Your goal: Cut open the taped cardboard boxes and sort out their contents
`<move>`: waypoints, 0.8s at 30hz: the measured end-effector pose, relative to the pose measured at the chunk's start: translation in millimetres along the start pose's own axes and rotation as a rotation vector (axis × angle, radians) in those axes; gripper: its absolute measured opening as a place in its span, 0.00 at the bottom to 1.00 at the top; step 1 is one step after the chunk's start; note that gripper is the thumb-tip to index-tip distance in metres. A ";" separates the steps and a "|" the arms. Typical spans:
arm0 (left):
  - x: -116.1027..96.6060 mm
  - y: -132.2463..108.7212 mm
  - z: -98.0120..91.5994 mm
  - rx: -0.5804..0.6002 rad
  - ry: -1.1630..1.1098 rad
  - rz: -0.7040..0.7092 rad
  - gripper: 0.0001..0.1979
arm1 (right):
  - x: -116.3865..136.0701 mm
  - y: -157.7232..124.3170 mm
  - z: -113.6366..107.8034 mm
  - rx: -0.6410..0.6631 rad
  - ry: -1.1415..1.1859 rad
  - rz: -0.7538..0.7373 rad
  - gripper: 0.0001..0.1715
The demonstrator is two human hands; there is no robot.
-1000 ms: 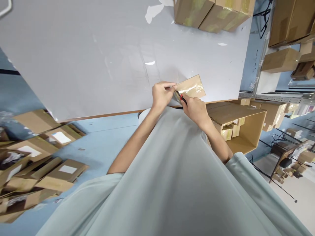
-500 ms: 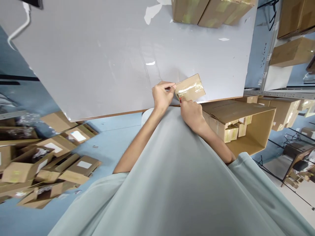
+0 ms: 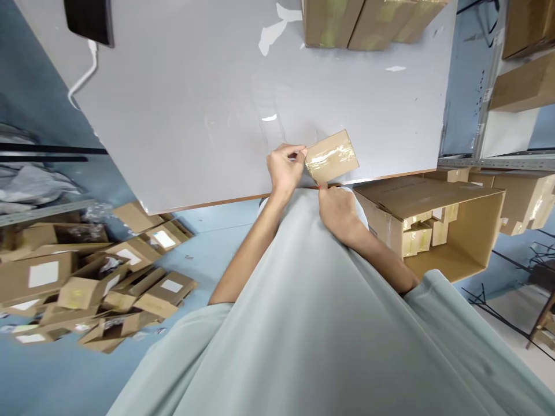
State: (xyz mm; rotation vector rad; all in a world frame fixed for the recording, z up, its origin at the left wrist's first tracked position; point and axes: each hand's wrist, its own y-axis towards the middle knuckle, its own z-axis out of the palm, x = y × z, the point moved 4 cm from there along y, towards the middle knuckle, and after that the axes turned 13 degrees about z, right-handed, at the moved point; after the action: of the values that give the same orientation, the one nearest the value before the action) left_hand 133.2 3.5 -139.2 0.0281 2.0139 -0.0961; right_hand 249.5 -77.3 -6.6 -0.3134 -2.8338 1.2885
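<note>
A small cardboard box (image 3: 333,159) with shiny clear tape across its top lies tilted near the front edge of the white table (image 3: 195,127). My left hand (image 3: 286,164) pinches the box at its left corner, thumb and fingers pressed together. My right hand (image 3: 338,211) is just below the box's lower left corner, at the table edge. Its fingers are curled round a small red object (image 3: 321,186), of which only a bit shows at the fingertips; the rest is hidden by the hand.
Several taped boxes (image 3: 368,23) stand at the table's back. A phone (image 3: 89,20) with a white cable lies at the far left. Right of me, a large open carton (image 3: 468,231) holds smaller boxes. Opened cartons (image 3: 87,283) are piled on the floor at left; shelving (image 3: 485,110) is at right.
My right hand has drawn slightly down, away from the box's lower left corner. My left hand keeps its pinch on the box. The view has shifted left, showing more of the phone.
</note>
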 end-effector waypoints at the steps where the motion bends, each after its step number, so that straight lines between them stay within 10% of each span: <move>1: -0.4 0.0 -0.2 0.003 0.005 -0.002 0.11 | -3.4 -0.7 0.6 -0.002 -0.001 0.010 0.26; 9: 10.1 -5.2 2.6 0.062 -0.053 -0.051 0.16 | -59.5 3.3 -8.1 -0.101 0.137 0.007 0.26; 16: 22.3 -41.3 12.0 0.103 -0.180 -0.066 0.43 | -110.7 75.3 -3.2 -0.363 0.355 0.129 0.29; 24: 20.8 -46.8 23.2 0.074 -0.199 -0.059 0.37 | -129.6 109.1 0.3 -0.323 0.450 0.013 0.27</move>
State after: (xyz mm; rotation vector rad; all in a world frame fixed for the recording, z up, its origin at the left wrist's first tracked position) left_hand 142.2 -45.4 -165.2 0.0057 1.8117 -0.2036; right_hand 395.7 -31.8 -79.2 -0.5480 -2.6289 0.6448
